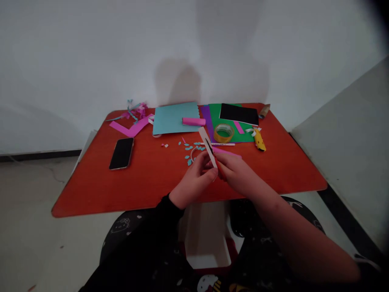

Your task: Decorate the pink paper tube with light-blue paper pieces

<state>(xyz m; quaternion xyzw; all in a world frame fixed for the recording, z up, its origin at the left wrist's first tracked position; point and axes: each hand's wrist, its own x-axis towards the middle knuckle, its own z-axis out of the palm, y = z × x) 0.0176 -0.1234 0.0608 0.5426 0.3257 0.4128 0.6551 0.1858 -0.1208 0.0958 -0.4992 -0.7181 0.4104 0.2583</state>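
Standing here watching, and the person at this red table (91, 190) has both hands pulled in close together. The left hand (194, 182) is closed around the bottom of a white paper strip (208, 142), which sticks up at a slant with a dark streak on it. The right hand (240, 174) is curled shut right beside it, and a pink paper strip (227, 152) runs out from under those fingers. There's also an orange bit (220, 170) squeezed between the hands, but it's mostly hidden, so I can't tell what it is or which hand has it.

Those strips look light and floppy, so I'd guess they'd bend easily and crease if you squeezed too hard. Best to pinch them flat near one end.

Just past the hands, small teal paper bits (190, 150) are scattered on the table. Farther back are a teal card (170, 119), a pink stick (193, 121), a roll of clear tape (224, 133), green card (231, 121) and a yellow box cutter (259, 140). A phone (121, 153) lies well off to the left.
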